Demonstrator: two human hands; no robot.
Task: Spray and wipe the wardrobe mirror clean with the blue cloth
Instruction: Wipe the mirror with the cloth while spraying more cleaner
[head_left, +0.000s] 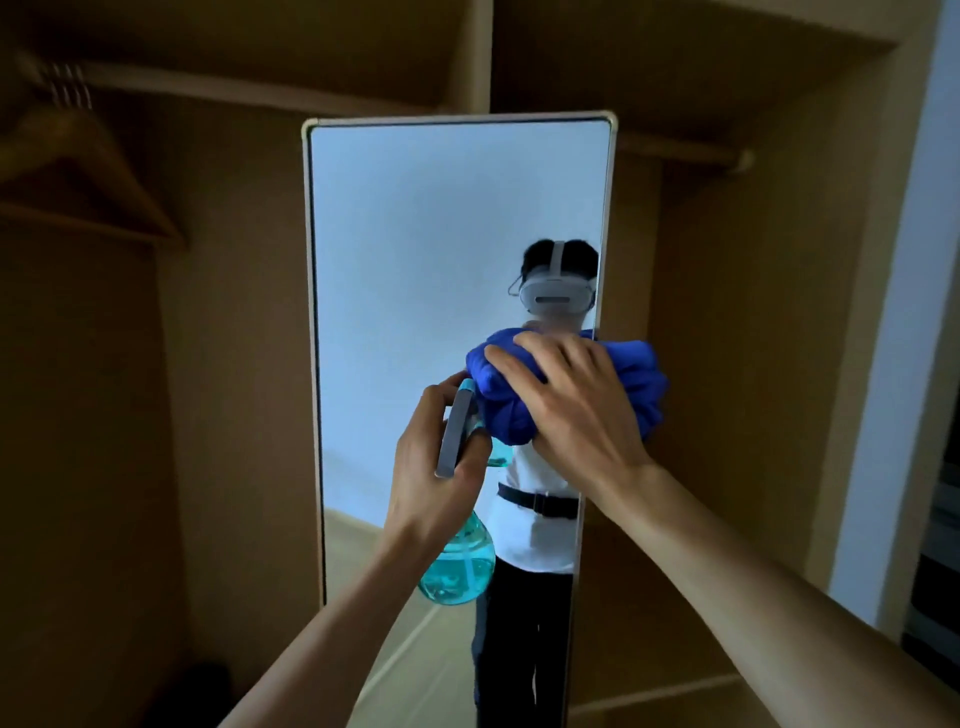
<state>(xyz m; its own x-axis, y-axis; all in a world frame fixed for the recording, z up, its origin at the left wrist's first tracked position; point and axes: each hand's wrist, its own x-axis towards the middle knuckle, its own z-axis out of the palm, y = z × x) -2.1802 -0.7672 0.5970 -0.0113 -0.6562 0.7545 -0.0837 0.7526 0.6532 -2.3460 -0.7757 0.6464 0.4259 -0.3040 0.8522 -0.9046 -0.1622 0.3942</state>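
Centre of frame: tall wardrobe mirror (415, 249) in a pale narrow frame, upright against the brown wooden wardrobe interior (727, 364).

Right of centre: blue cloth (641, 382) bunched into a thick wad, pressed on the mirror's right edge about halfway up, partly on the glass and partly overhanging the frame toward the wardrobe panel.

On the cloth: right hand (571, 410), fingers spread wide and curved over the wad, thumb hidden beneath.

Just left of the cloth, touching or nearly touching it: left hand (434, 467), fingers wrapped round the neck and trigger of a spray bottle (457, 566). Grey spray head above the knuckles, pointed at the glass; clear bulb with turquoise liquid hanging below the wrist.

In the glass: reflected standing person in a white headset, white top, dark strap at the waist, dark trousers, set against a pale wall.

Upper left of frame: wooden hanger (78, 171), blurred, under a shelf.

Upper right: short clothes rail (691, 156) behind the mirror's top corner.
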